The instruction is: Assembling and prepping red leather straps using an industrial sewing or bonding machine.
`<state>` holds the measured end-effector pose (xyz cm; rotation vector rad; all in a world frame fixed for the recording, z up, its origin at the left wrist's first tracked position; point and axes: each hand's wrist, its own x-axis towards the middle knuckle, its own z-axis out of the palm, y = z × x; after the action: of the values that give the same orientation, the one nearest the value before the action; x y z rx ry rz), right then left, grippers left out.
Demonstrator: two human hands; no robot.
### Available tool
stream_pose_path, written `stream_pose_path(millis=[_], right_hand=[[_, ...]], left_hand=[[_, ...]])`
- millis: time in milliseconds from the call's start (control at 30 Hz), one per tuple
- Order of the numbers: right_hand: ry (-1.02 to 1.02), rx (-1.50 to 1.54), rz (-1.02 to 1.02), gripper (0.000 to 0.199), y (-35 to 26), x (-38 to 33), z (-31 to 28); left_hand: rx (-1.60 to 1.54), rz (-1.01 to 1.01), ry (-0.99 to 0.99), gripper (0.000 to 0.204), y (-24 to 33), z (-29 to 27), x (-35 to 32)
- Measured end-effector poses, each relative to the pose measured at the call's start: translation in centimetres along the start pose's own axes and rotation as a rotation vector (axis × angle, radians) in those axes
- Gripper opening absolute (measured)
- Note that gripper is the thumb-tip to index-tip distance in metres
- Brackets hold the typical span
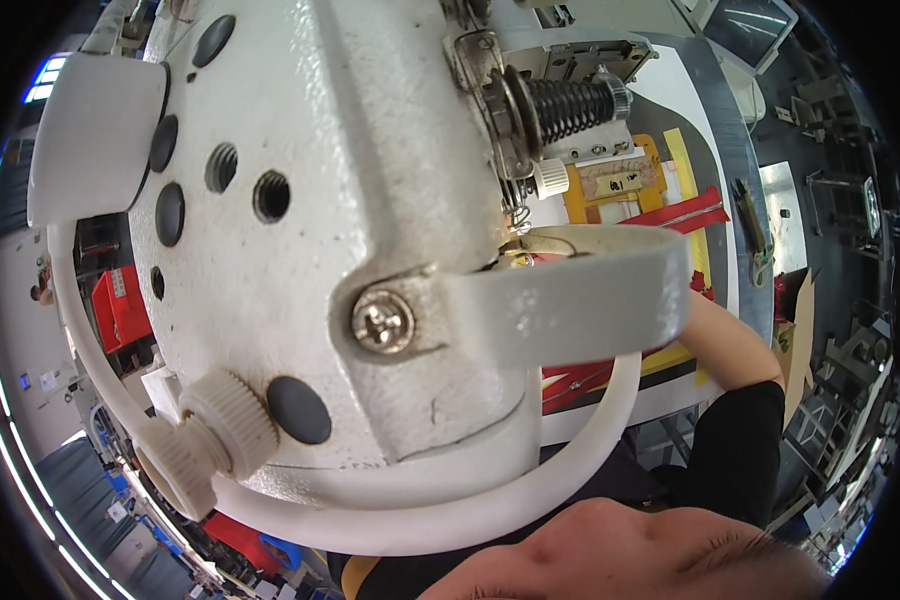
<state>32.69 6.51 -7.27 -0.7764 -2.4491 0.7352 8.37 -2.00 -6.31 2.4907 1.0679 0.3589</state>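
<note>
A white sewing machine head (300,130) fills much of the view. Its curved guard (580,305) covers the needle area. My right forearm (725,345), in a black sleeve, reaches behind that guard. The guard hides my right hand, so its fingers and anything in them cannot be seen. Just past the guard lies a red zipper strip (685,213), beside a yellow template plate (658,180) with a paper label. More red zipper material (577,385) shows below the guard. My left hand is out of sight.
A black coiled spring (570,104) juts from the machine's side. A white tube (450,525) loops around its lower end. Hand tools (753,215) lie on the table's right edge, near an open cardboard box (796,345). A red bin (122,308) stands at left; a monitor (750,32) is at upper right.
</note>
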Motion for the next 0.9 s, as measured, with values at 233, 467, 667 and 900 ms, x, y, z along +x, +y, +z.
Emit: stream_pose_path(millis=[233, 467, 667, 900], right_hand=[[-0.151, 0.847, 0.583, 0.037, 1.8, -1.4, 3.8], [-0.102, 0.360, 0.228, 0.036, 0.6, -0.4, 1.4], [0.002, -0.058, -0.034, 0.035, 0.1, 0.0, -0.2], [-0.022, -0.244, -0.097, 0.038, -0.1, 0.5, -0.2]], left_hand=[[-0.004, -0.006, -0.046, 0.074, 0.0, 0.0, 0.1], [-0.010, 0.023, 0.020, 0.072, -0.5, 1.0, -0.3], [-0.109, 0.022, 0.058, 0.079, -0.9, 2.4, -1.0], [-0.475, -0.245, -0.036, 0.071, 0.6, 2.0, -1.4]])
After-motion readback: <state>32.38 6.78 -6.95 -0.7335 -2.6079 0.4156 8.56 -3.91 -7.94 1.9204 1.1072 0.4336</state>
